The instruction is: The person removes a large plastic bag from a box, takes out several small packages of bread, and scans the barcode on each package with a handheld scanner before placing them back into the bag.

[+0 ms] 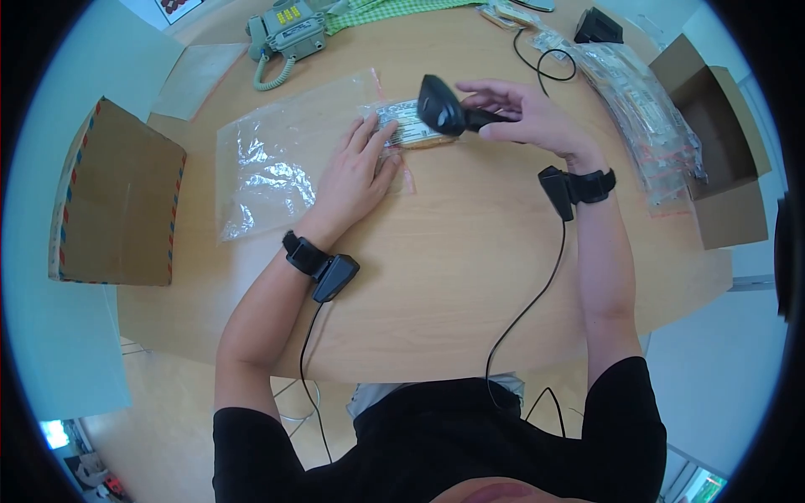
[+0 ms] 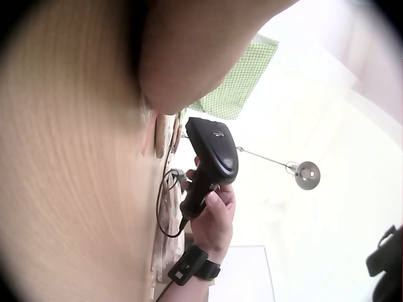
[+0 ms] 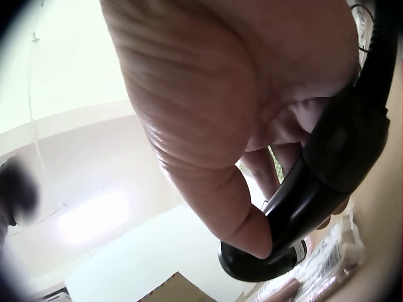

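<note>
My right hand (image 1: 537, 117) grips the handle of a black handheld scanner (image 1: 440, 107), its head above a small packet with a printed label (image 1: 407, 124). In the right wrist view the thumb lies along the scanner's handle (image 3: 334, 151). My left hand (image 1: 359, 172) rests on the left end of the packet, fingers fairly straight, over the edge of a large clear plastic bag (image 1: 277, 159). The left wrist view shows the scanner (image 2: 214, 151) raised above the table, held by the right hand (image 2: 215, 220); the left fingertips are hidden there.
An open cardboard box (image 1: 122, 201) stands at left, another (image 1: 729, 142) at right. Bagged packets (image 1: 641, 117) lie beside the right box. At the back are a telephone (image 1: 289, 32), a green checked cloth (image 1: 377, 12), a black device (image 1: 599, 27) and a looping cable (image 1: 558, 74).
</note>
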{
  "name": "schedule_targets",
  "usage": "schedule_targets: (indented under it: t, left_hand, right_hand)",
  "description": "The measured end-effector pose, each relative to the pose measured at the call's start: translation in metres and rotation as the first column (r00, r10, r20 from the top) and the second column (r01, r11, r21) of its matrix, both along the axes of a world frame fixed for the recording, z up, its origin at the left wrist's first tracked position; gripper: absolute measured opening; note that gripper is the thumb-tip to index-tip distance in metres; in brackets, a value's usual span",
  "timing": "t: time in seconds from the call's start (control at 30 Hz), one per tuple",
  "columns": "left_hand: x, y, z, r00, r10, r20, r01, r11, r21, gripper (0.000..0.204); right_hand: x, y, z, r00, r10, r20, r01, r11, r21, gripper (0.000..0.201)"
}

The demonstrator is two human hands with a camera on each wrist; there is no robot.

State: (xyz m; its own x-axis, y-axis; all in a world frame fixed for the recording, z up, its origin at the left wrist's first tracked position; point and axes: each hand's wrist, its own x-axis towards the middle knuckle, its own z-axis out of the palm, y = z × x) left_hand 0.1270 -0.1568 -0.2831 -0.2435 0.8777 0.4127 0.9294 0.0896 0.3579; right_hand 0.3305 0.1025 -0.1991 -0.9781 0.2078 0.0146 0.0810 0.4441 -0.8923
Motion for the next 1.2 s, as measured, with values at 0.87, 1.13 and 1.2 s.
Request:
schedule_targets:
  t: [0.87,1.13,1.2]
  left_hand:
    - [0.01,-0.003,0.015,0.933,-0.36,0.002,0.36,0.933,-0.025,0.05]
    - [0.025,-0.008,0.036,0.956,-0.267,-0.122,0.269,0.963,-0.005,0.05]
    - [0.025,-0.007,0.037,0.977,-0.187,-0.103,0.188,0.982,0.003,0.046]
  right_hand:
    - [0.007,0.06,-0.059,0.786,-0.492,-0.374,0.614,0.549,0.567,0.062]
    - [-0.003,-0.014,0.0,0.948,-0.281,0.149,0.183,0.865,0.466,0.045]
    - [-0.005,-0.014,-0.007,0.941,-0.242,0.238,0.093,0.857,0.507,0.045]
